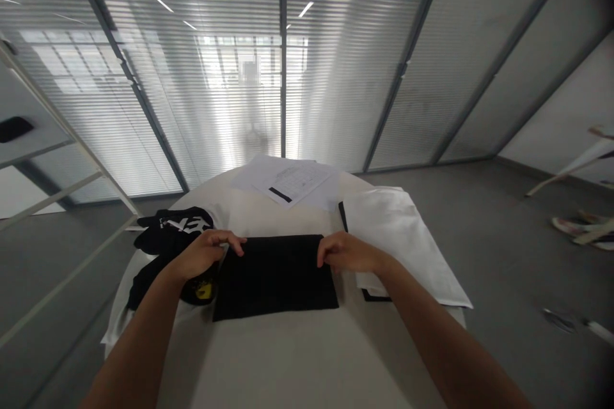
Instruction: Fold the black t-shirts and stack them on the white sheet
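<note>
A flat black rectangle, apparently folded cloth [278, 278], lies squarely in front of me on the white table [268, 364]. My left hand [208, 252] is at its far left corner, thumb and forefinger closed on the edge. At the far right corner, my right hand [343, 252] has its fingers curled over the edge, the thumb mostly hidden. Left of the rectangle is a crumpled heap of black clothing [160, 243] with white lettering and a yellow print, partly behind my left forearm.
White fabric sheets [393, 223] with black material beneath lie at the table's right, partly under my right forearm. Printed papers [297, 182] are spread at the far edge. A pale metal frame [71, 134] stands left. Blinds behind glass [330, 77] close off the back.
</note>
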Demonstrator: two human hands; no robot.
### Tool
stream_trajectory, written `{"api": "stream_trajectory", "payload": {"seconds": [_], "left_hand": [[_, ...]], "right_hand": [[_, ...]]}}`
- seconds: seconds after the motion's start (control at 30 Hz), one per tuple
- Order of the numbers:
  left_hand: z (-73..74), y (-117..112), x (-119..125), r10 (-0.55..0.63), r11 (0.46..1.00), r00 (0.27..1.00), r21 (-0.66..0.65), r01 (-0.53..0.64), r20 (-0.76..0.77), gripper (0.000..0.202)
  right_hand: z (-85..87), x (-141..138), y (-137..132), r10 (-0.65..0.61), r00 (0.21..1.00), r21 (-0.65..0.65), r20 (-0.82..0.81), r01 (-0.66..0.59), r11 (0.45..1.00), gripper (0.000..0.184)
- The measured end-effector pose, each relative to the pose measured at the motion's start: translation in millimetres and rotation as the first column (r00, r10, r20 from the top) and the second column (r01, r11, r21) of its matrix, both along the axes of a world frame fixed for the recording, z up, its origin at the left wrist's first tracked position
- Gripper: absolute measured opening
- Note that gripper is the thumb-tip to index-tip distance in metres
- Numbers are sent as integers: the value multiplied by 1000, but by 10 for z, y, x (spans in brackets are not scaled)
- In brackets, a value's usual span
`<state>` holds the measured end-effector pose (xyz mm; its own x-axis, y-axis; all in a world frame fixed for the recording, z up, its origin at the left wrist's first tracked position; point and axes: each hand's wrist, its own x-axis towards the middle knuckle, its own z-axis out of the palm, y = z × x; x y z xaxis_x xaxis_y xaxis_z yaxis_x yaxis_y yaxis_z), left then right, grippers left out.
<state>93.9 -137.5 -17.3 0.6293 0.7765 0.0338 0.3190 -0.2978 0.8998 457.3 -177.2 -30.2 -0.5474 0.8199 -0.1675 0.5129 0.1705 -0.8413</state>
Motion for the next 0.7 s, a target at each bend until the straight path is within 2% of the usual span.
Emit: {"api": "stream_trajectory", "payload": {"seconds": [0.07, 0.1, 0.17, 0.2, 0.27, 0.33, 0.4, 0.47, 0.53, 0.6, 0.7], "left_hand": [[26, -42, 76, 104, 993, 993, 63, -100, -58, 29], [16, -67, 141, 150, 983, 983, 122, -137, -106, 29], [-57, -119, 310, 204, 954, 954, 264, -143, -221, 34], [-114, -142, 401, 214, 936, 935, 332, -114, -283, 37], [-248, -176, 567, 245, 895, 886, 444, -50, -395, 44], [-365, -188, 675, 291, 864, 832, 503, -18, -471, 49], [-428, -182, 718, 317, 849, 802, 528, -3, -506, 53], [-434, -171, 716, 330, 840, 786, 542, 8, -522, 54], [-405, -159, 697, 355, 828, 771, 561, 4, -529, 54], [-365, -151, 672, 370, 828, 764, 561, -12, -529, 54], [-309, -141, 625, 340, 868, 798, 492, -63, -498, 52]], "right_hand": [[26, -24, -14, -43, 999, -8, 34, 43, 999, 25], [46, -43, -19, -54, 997, 28, 63, 52, 998, 24], [81, -103, -32, -93, 984, 186, 155, 64, 981, 22], [90, -147, -40, -133, 970, 294, 202, 69, 953, 21], [67, -257, -63, -248, 934, 508, 256, 88, 857, 21], [-21, -378, -93, -337, 901, 636, 272, 94, 766, 28], [-157, -478, -124, -352, 879, 668, 321, 54, 743, 44], [-292, -538, -146, -333, 855, 648, 398, -6, 761, 54], [-375, -559, -154, -312, 835, 625, 453, -48, 779, 57], [-382, -556, -151, -309, 827, 621, 471, -62, 781, 56], [-299, -540, -137, -299, 834, 627, 465, -71, 776, 53]]}}
